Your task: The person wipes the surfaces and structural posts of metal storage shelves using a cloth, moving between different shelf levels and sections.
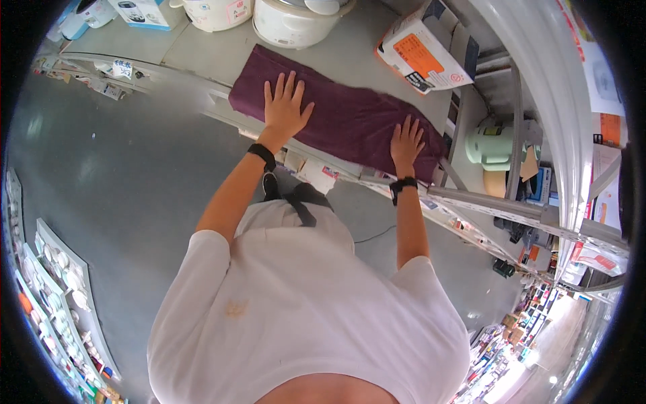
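A dark purple cloth [348, 113], folded into a long strip, lies along the front edge of a grey shelf [212, 58]. My left hand [285, 108] rests flat on its left part, fingers spread. Toward the cloth's right end, my right hand [407, 141] presses palm down with the fingers slightly apart. Neither hand grips anything. The cloth is mostly smooth, with shallow wrinkles between the hands and near the right end. Both wrists wear black bands.
Behind the cloth stand a white rice cooker [298, 22], another white cooker [217, 12] and a white-and-orange carton [424, 55]. Metal shelf posts and a rail [484, 199] border the right side. A pale green appliance [489, 146] sits beyond them. Stocked display shelves [60, 288] line the far left.
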A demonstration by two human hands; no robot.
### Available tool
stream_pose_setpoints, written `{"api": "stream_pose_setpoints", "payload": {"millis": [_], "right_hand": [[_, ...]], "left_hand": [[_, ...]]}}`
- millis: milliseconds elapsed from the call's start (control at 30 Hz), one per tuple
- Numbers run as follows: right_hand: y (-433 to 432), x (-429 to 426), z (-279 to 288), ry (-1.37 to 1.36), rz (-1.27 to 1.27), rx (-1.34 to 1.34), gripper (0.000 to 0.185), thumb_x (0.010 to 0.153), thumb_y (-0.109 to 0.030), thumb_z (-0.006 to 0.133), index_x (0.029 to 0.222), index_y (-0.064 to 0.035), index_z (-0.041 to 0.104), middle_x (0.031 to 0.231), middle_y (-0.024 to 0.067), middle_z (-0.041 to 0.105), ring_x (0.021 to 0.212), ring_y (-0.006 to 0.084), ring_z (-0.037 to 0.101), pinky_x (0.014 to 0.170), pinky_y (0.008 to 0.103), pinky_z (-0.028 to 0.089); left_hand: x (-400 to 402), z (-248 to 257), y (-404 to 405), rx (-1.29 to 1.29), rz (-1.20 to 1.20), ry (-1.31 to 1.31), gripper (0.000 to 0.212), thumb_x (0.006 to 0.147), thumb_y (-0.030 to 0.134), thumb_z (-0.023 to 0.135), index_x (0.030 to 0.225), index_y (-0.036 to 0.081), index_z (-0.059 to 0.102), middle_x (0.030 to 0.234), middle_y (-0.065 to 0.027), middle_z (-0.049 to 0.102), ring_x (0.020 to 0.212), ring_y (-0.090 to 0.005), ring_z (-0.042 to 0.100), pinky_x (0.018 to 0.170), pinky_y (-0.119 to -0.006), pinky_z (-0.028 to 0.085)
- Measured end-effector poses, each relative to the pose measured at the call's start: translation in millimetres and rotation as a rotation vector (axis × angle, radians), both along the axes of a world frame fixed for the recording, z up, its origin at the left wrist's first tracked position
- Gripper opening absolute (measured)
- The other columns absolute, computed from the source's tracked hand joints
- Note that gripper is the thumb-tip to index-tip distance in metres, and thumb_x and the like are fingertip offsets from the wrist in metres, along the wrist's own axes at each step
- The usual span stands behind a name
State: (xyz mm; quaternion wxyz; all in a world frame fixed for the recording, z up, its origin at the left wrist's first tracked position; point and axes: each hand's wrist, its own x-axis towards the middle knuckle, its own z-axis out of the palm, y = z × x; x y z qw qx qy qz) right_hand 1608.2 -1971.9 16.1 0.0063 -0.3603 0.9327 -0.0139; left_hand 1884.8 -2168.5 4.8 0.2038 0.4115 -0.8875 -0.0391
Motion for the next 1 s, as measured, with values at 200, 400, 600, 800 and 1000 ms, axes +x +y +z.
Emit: {"api": "stream_pose_setpoints", "payload": {"millis": [200, 400, 600, 800, 1000], "right_hand": [[-10.5, 46.9, -11.9, 0.111, 0.048, -0.044, 0.056, 0.101, -0.036, 0.038, 0.150, -0.0131, 0.028, 0.158, 0.0155, 0.021, 0.145, 0.0395, 0.019, 0.115, 0.0590, 0.013], [5.5, 40.2, -3.5, -0.112, 0.028, -0.415, 0.047, 0.096, -0.022, 0.048, 0.137, -0.0008, 0.039, 0.153, 0.0196, 0.031, 0.141, 0.0394, 0.028, 0.115, 0.0562, 0.018], [2.9, 45.7, -6.5, 0.048, 0.079, -0.222, 0.045, 0.097, -0.022, 0.046, 0.136, -0.0004, 0.042, 0.152, 0.0209, 0.032, 0.142, 0.0386, 0.027, 0.115, 0.0577, 0.017], [11.6, 31.5, -9.8, -0.023, 0.080, -0.260, 0.050, 0.099, -0.029, 0.042, 0.140, -0.0001, 0.038, 0.156, 0.0184, 0.025, 0.145, 0.0364, 0.021, 0.115, 0.0582, 0.014], [-7.0, -10.2, -10.4, 0.048, -0.118, -0.115, 0.058, 0.101, -0.031, 0.037, 0.153, -0.0096, 0.023, 0.158, 0.0161, 0.020, 0.145, 0.0403, 0.018, 0.115, 0.0587, 0.014]], "left_hand": [[1.6, 2.3, 0.5, 0.065, -0.010, -0.026, 0.056, 0.094, 0.047, 0.049, 0.137, 0.013, 0.049, 0.156, -0.0100, 0.029, 0.143, -0.0326, 0.025, 0.115, -0.056, 0.014], [3.1, 7.3, 0.6, 0.045, -0.011, 0.024, 0.055, 0.091, 0.046, 0.055, 0.135, 0.014, 0.051, 0.153, -0.0106, 0.034, 0.141, -0.0331, 0.030, 0.114, -0.058, 0.017], [3.7, 4.5, -2.7, 0.020, -0.020, 0.015, 0.053, 0.089, 0.046, 0.057, 0.133, 0.016, 0.053, 0.152, -0.0109, 0.036, 0.140, -0.0337, 0.032, 0.113, -0.060, 0.019], [1.4, 0.9, -4.0, -0.005, -0.018, -0.035, 0.058, 0.090, 0.048, 0.052, 0.138, 0.016, 0.050, 0.154, -0.0133, 0.032, 0.142, -0.0357, 0.026, 0.113, -0.062, 0.014], [-57.8, 9.3, 18.4, 0.096, -0.175, -0.124, 0.061, 0.096, 0.047, 0.044, 0.149, 0.018, 0.035, 0.158, -0.0157, 0.021, 0.146, -0.0385, 0.014, 0.114, -0.062, 0.007]]}}
